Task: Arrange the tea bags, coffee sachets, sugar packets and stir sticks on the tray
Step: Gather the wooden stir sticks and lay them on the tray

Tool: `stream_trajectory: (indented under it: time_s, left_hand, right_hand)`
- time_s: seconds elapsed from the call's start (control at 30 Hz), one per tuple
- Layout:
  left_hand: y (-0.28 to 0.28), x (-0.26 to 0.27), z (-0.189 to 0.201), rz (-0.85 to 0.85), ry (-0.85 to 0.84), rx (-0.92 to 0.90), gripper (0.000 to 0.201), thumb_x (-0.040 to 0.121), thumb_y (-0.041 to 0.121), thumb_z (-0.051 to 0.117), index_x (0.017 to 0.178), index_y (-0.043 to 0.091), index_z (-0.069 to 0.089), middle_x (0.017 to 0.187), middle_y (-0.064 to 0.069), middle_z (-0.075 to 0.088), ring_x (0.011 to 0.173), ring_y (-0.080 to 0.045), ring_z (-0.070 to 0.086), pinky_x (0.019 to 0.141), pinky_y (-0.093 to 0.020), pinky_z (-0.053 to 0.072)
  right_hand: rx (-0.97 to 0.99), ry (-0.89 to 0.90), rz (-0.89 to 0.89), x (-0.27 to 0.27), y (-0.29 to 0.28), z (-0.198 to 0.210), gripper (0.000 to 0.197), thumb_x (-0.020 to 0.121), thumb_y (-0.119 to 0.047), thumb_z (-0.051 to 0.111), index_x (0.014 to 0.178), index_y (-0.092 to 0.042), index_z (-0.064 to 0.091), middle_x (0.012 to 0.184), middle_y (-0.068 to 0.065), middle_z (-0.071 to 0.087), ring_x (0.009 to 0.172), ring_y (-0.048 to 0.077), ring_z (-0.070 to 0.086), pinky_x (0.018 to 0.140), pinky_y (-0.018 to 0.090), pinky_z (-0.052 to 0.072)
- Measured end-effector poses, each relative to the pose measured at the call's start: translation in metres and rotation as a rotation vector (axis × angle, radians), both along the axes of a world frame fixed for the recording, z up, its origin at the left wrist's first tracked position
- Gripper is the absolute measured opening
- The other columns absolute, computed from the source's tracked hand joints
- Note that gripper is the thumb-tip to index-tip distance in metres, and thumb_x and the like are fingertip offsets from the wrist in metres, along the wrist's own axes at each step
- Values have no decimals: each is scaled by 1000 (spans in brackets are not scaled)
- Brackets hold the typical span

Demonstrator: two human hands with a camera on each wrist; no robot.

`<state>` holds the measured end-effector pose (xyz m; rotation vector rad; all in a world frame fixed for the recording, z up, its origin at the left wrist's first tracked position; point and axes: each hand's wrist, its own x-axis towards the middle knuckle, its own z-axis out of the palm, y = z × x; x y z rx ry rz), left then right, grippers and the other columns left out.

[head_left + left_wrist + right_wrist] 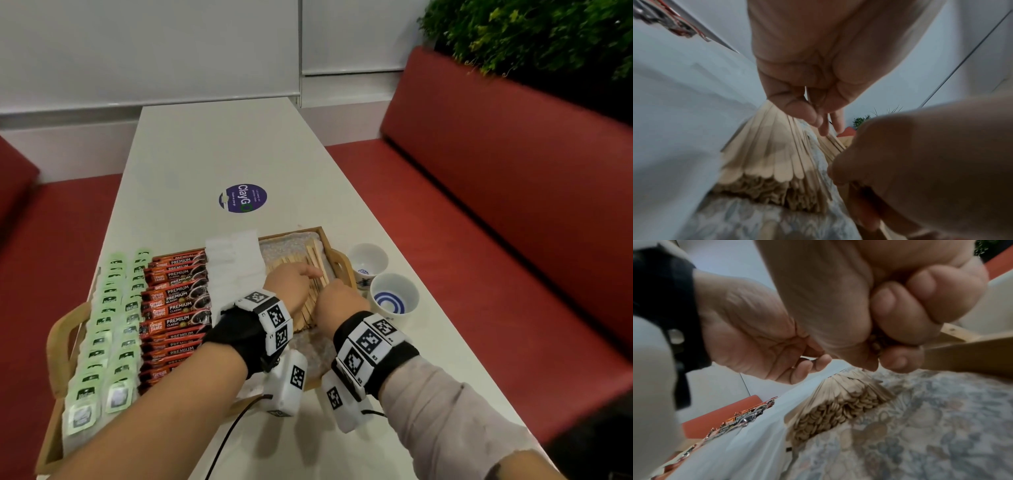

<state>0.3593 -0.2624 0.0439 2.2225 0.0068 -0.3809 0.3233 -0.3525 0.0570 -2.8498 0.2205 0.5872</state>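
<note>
A wooden tray (61, 329) holds two rows of green tea bags (102, 329), a row of red coffee sachets (174, 308), white sugar packets (236, 260) and a pile of wooden stir sticks (291, 265) on a patterned liner (920, 426). My left hand (308, 274) reaches over the pile, its fingertips (824, 128) touching the sticks (772, 154). Just to the right, my right hand (337, 291) grips a small bundle of stick ends (874, 344) in curled fingers (896, 311), near the tray's right wall.
Two white cups (368, 260) (394, 298) with blue marks stand on the table right of the tray. A round purple sticker (243, 198) lies beyond it. Red benches (513, 205) flank the white table (222, 144), and a green plant (531, 31) stands at the back right.
</note>
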Motion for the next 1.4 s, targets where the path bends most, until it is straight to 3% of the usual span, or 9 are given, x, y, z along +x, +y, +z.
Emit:
stream_trajectory:
  time_s: [0.1, 0.3, 0.7, 1.07, 1.2, 1.3, 1.33, 1.4]
  left_hand:
    - [0, 2, -3, -42, 15, 69, 42, 94, 1, 34, 117, 16, 66, 135, -6, 56, 128, -20, 47, 103, -25, 34]
    - [0, 5, -7, -81, 35, 130, 43, 95, 1, 34, 121, 15, 64, 138, -6, 54, 130, -21, 46, 105, -26, 33]
    - [0, 8, -15, -57, 49, 107, 41, 93, 0, 36, 118, 12, 66, 129, -7, 61, 122, -19, 54, 104, -27, 39]
    - [11, -1, -9, 0, -31, 73, 39, 93, 0, 36, 109, 19, 65, 127, -4, 59, 116, -20, 53, 86, -20, 36]
    - [18, -5, -4, 16, -50, 70, 39, 92, 0, 35, 107, 21, 64, 127, -4, 59, 103, -16, 55, 72, -21, 39]
    - [29, -8, 4, 36, -79, 58, 37, 92, -1, 36, 109, 18, 64, 127, -6, 59, 84, -8, 55, 71, -20, 40]
    - [35, -9, 7, 44, -89, 67, 37, 93, -1, 36, 111, 16, 63, 127, -6, 59, 85, -9, 55, 73, -21, 39]
    - [48, -11, 13, 69, -113, 92, 36, 93, 0, 38, 113, 16, 63, 128, -6, 58, 105, -17, 56, 81, -21, 37]
  right_hand:
    - [-20, 0, 20, 3, -1, -1, 34, 98, -10, 41, 130, 0, 43, 131, 14, 52, 117, 28, 56, 95, 36, 47]
    - [-36, -32, 41, 5, -5, -2, 32, 98, -10, 41, 128, -1, 46, 130, 13, 54, 117, 26, 56, 93, 34, 47]
    - [-38, -68, -21, 5, -6, -13, 30, 96, -15, 45, 125, -4, 48, 124, 12, 59, 113, 26, 59, 88, 32, 48]
    - [-61, -23, 1, 6, -12, -10, 33, 93, -13, 49, 125, -5, 47, 124, 14, 58, 113, 29, 58, 90, 37, 49]
    - [-89, -100, 59, 1, -18, -9, 25, 95, -12, 46, 119, -6, 52, 118, 13, 61, 109, 27, 60, 83, 33, 49]
    - [-44, -206, 60, 0, -27, -5, 22, 94, -7, 42, 111, -5, 55, 111, 14, 62, 100, 29, 62, 73, 31, 47]
    - [-17, -236, 37, 0, -31, -2, 21, 93, -7, 42, 108, -5, 56, 107, 15, 63, 96, 29, 63, 70, 31, 48]
    - [28, -281, -10, 3, -38, 4, 20, 94, -11, 42, 104, -7, 59, 102, 13, 65, 90, 28, 64, 67, 30, 48]
